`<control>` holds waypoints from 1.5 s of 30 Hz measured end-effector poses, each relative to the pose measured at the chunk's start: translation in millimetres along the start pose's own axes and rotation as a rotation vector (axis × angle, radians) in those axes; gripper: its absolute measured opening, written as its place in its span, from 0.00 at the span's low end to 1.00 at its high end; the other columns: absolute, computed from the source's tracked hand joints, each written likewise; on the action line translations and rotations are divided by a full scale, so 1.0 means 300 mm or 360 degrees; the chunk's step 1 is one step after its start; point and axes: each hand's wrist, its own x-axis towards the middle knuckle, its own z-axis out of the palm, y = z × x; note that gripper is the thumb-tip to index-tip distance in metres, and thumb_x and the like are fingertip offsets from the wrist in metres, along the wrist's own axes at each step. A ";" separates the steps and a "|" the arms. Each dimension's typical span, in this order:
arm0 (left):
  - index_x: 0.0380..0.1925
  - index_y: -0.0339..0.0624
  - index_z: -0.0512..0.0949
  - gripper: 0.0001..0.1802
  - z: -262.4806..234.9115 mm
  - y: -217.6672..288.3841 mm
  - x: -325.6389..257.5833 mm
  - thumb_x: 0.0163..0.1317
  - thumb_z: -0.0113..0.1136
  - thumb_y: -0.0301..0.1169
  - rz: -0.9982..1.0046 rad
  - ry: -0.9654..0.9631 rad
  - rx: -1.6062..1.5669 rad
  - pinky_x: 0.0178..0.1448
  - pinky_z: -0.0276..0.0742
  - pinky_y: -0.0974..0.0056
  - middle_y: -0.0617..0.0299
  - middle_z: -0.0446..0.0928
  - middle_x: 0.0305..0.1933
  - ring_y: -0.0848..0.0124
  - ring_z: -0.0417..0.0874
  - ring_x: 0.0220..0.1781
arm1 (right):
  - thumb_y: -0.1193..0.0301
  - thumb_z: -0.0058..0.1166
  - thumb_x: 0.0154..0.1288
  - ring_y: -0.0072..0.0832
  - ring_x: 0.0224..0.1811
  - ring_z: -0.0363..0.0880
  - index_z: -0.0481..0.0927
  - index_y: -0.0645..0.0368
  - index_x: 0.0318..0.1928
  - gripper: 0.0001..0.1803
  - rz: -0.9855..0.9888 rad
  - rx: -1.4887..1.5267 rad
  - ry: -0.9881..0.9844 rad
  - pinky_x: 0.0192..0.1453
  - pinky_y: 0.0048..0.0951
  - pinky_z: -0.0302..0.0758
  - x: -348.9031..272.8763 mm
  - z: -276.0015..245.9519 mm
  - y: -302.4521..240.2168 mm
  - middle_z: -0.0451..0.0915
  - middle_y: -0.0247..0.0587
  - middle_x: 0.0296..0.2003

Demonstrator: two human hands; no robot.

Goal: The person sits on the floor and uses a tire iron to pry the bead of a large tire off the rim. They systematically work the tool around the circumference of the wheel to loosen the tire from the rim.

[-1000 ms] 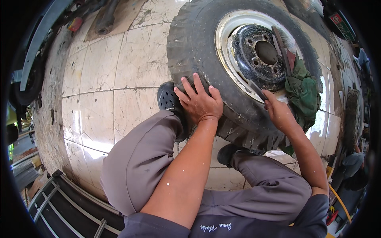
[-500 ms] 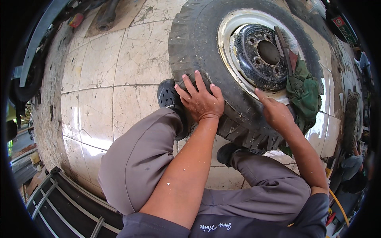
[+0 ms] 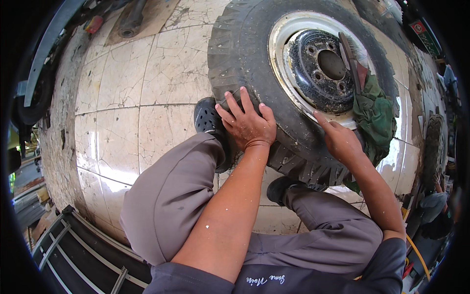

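A large black knobbly tyre (image 3: 240,54) lies on its side, fitted on a worn white rim (image 3: 279,29) with a black hub centre (image 3: 306,68). My left hand (image 3: 248,125) rests open on the tyre's near sidewall, fingers spread. The index finger of my right hand (image 3: 341,139) stretches out and its tip touches the rim's near edge; its other fingers are folded and partly hidden, and nothing shows in it. Beside that hand, a dark green cloth (image 3: 376,110) hangs over the tyre's right side. A long-backed brush (image 3: 353,61) with pale bristles leans across the rim, next to the cloth.
Cracked pale tiles (image 3: 120,83) cover the floor. My dark clogs (image 3: 208,117) stand close by the tyre. At the lower left is a dark panel with metal bars (image 3: 83,245). A metal pipe part (image 3: 132,24) lies on cardboard at the far left; clutter lines the right edge.
My right index fingertip has shifted slightly along the rim's near edge. The left hand, tyre, brush and cloth stay where they were.
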 end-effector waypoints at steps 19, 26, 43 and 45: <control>0.75 0.48 0.65 0.37 -0.005 -0.002 0.002 0.65 0.52 0.46 0.0008 0.0005 -0.0023 0.77 0.54 0.34 0.39 0.56 0.79 0.26 0.49 0.78 | 0.77 0.48 0.66 0.57 0.43 0.84 0.59 0.33 0.78 0.42 0.0003 -0.0048 0.0020 0.47 0.54 0.80 -0.001 -0.001 -0.008 0.82 0.54 0.47; 0.74 0.48 0.66 0.37 -0.002 -0.002 -0.001 0.65 0.52 0.46 -0.0019 -0.0022 -0.0012 0.77 0.55 0.34 0.39 0.57 0.79 0.26 0.49 0.78 | 0.77 0.49 0.65 0.56 0.42 0.84 0.59 0.33 0.78 0.42 -0.0001 -0.0030 -0.0032 0.47 0.53 0.79 0.005 -0.002 -0.006 0.83 0.54 0.45; 0.75 0.49 0.66 0.37 -0.002 0.005 -0.001 0.65 0.52 0.46 -0.0021 -0.0032 0.0009 0.76 0.57 0.34 0.40 0.56 0.79 0.26 0.50 0.78 | 0.76 0.49 0.66 0.54 0.41 0.85 0.61 0.33 0.78 0.40 -0.0098 0.0050 0.0254 0.44 0.52 0.80 -0.010 0.014 0.019 0.84 0.51 0.44; 0.75 0.48 0.66 0.37 -0.006 -0.002 0.001 0.65 0.52 0.46 -0.0017 -0.0030 0.0034 0.76 0.57 0.34 0.40 0.56 0.79 0.26 0.50 0.78 | 0.76 0.50 0.66 0.53 0.40 0.85 0.62 0.31 0.77 0.41 -0.0051 -0.0067 0.0127 0.43 0.51 0.80 -0.007 0.008 0.013 0.84 0.51 0.44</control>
